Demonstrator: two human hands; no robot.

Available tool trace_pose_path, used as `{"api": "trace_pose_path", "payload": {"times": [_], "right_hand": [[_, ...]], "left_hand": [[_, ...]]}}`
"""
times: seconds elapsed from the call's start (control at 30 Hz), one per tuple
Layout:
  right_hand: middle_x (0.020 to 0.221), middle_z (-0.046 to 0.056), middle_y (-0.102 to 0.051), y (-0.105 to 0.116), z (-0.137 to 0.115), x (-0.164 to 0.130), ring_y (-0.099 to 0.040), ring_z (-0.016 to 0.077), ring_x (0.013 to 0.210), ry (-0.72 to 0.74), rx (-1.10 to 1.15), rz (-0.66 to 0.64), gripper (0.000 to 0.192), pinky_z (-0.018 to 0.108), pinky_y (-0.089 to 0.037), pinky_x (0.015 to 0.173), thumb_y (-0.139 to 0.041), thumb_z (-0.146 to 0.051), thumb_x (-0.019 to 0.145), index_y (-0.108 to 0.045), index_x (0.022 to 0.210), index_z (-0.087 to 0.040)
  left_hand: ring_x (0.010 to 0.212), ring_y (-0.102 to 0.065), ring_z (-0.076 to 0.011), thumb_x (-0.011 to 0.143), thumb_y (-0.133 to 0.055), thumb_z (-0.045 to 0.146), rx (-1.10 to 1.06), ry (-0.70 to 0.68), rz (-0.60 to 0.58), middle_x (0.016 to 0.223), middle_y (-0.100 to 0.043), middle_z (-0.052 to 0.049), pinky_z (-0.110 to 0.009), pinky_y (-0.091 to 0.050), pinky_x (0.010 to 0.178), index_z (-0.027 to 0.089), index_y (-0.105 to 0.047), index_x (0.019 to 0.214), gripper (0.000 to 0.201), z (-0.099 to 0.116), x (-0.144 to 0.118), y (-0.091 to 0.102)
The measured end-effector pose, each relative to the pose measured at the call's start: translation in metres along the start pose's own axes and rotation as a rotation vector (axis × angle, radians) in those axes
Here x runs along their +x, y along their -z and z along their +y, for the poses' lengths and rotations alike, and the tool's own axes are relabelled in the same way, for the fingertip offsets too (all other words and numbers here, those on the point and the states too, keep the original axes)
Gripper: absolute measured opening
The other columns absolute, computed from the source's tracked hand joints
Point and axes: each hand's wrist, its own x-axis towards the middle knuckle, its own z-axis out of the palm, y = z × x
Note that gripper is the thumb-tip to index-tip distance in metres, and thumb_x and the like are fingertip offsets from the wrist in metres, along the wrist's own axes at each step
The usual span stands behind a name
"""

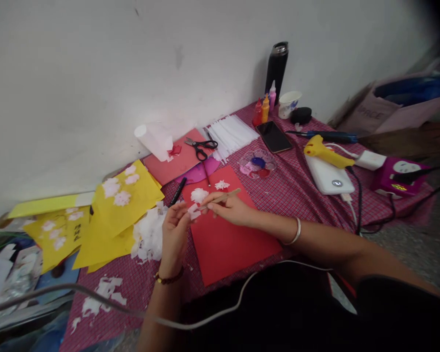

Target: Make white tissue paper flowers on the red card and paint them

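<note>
Leftmost, yellow sheets with white paper flowers lie overlapped, white scraps just beside them. Left hand: fingers pinched together on a small white paper piece over the red sheet. Right hand: fingers closed around a thin wooden stick, its near end touching the white piece. Farther right on the checked cloth: paint palette, phone, yellow glue gun.

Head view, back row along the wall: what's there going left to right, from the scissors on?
Black-handled scissors → bundle of white paper sticks → black smartphone → yellow glue gun → magenta box at the far right.
</note>
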Motion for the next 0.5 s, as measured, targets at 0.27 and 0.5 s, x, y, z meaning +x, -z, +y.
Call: {"api": "trace_pose_path", "payload": {"times": [0.27,0.5], "right_hand": [[0.085,0.003,-0.073,-0.002,0.0,0.003,-0.059,0.0063,0.052,-0.043,0.277,0.0,0.024,0.02,-0.049,0.053,-0.062,-0.037,0.088,-0.062,0.099,-0.016],[0.076,0.004,-0.074,-0.02,-0.003,-0.007,-0.065,0.0101,0.054,-0.153,0.471,0.029,0.044,0.021,-0.052,0.052,-0.072,-0.055,0.075,-0.065,0.087,-0.014]], "left_hand": [[0.064,-0.063,-0.0073,0.062,-0.082,0.015,-0.262,0.125,0.08,0.082,-0.072,0.002,-0.015,-0.053,0.06,0.022,-0.069,0.079,0.023,0.001,-0.003,-0.009],[0.072,-0.066,-0.012,0.082,-0.07,0.021,0.407,-0.373,0.222,0.077,-0.071,0.001,-0.024,-0.054,0.071,0.021,-0.073,0.085,0.005,-0.002,-0.039,-0.007]]}}
